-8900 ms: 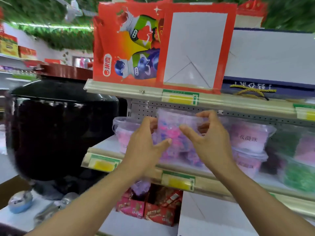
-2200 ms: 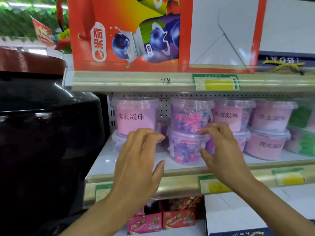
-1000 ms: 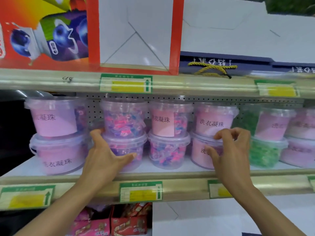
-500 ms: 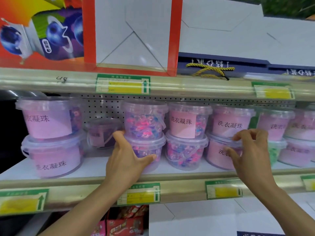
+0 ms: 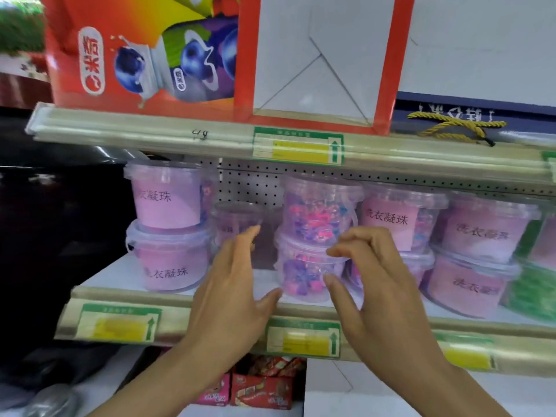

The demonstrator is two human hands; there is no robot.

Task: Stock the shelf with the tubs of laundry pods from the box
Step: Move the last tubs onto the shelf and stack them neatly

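Observation:
Clear tubs of laundry pods stand two high along the middle shelf [image 5: 168, 291]. A stack of two with pink and blue pods showing, upper tub [image 5: 316, 210] on lower tub [image 5: 304, 275], is in the centre. My left hand [image 5: 234, 293] hovers just left of the lower tub, fingers straight, holding nothing. My right hand [image 5: 370, 284] hangs in front of the stack's right side, fingers loosely curled, gripping nothing. Left of the stack is a gap with a single tub [image 5: 234, 219] set further back. Two labelled pink tubs [image 5: 168, 227] stand at the shelf's left end.
More labelled pink tubs [image 5: 478, 254] and a green one [image 5: 532, 293] fill the shelf to the right. An orange juice carton [image 5: 144, 52] sits on the upper shelf. A large black object [image 5: 54, 230] stands to the left. Red snack boxes [image 5: 261, 386] lie below.
My left hand has let go of the lower centre tub and drawn back, open. My right hand has shifted left from the pink tubs to the centre stack. The view has swung left.

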